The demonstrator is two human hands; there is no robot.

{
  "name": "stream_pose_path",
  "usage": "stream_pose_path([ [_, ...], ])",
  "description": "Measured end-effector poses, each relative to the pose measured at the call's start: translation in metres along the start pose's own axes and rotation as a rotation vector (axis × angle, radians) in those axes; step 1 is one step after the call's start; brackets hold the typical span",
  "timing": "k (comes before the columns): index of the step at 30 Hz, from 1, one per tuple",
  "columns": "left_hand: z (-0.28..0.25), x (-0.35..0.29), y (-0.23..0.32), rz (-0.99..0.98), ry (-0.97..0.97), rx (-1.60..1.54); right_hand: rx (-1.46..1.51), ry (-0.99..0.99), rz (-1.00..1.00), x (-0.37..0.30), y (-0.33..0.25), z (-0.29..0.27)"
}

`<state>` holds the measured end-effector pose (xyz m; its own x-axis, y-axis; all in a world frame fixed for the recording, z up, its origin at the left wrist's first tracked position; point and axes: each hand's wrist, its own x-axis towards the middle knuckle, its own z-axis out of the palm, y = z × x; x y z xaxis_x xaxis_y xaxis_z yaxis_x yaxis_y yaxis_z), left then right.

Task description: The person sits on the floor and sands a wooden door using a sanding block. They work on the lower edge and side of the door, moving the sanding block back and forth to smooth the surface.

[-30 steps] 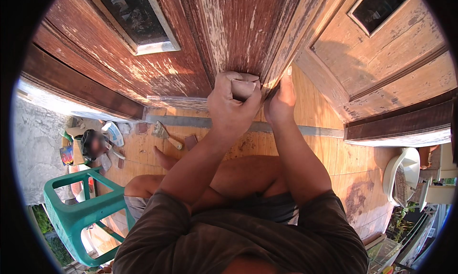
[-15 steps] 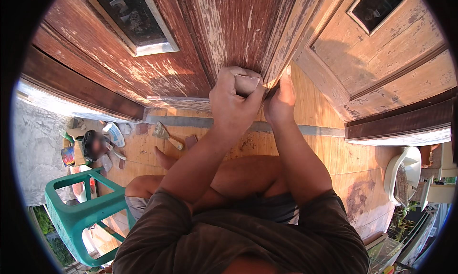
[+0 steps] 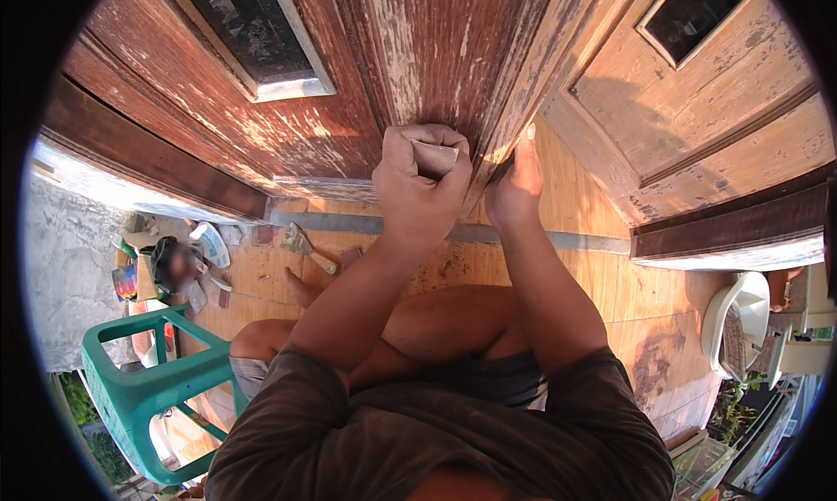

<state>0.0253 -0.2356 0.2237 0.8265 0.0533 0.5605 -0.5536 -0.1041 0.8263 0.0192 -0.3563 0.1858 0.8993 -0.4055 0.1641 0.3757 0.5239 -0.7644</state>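
A brown wooden door leaf (image 3: 436,56) with worn, flaking finish stands in front of me. My left hand (image 3: 418,183) is closed in a fist around a folded piece of sandpaper (image 3: 436,158), pressed to the lower face of this leaf. Only the paper's pale back shows between thumb and fingers. At the leaf's right edge, my right hand (image 3: 514,191) grips the door, its thumb pointing up along the edge. The other fingers of that hand are mostly hidden by the door.
Another worn door leaf (image 3: 689,117) stands at the right. A scraper (image 3: 307,246) lies on the tiled floor, with a small brown block (image 3: 350,255) beside it. On the left stands a green plastic stool (image 3: 148,379) near assorted items. A white basin (image 3: 719,322) sits at the right.
My left hand has slid a little to the left across the door face with the sandpaper, away from the edge. My right hand has hardly moved.
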Motion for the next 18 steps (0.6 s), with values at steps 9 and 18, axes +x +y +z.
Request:
stream_pose_path([
  [9, 0.003, -0.005, 0.004, -0.067, -0.107, 0.064, -0.001, 0.015, 0.001, 0.002, 0.004, -0.005],
  [18, 0.006, 0.000, -0.007, 0.135, -0.101, 0.154, 0.020, -0.033, 0.004, 0.000, 0.001, -0.004],
])
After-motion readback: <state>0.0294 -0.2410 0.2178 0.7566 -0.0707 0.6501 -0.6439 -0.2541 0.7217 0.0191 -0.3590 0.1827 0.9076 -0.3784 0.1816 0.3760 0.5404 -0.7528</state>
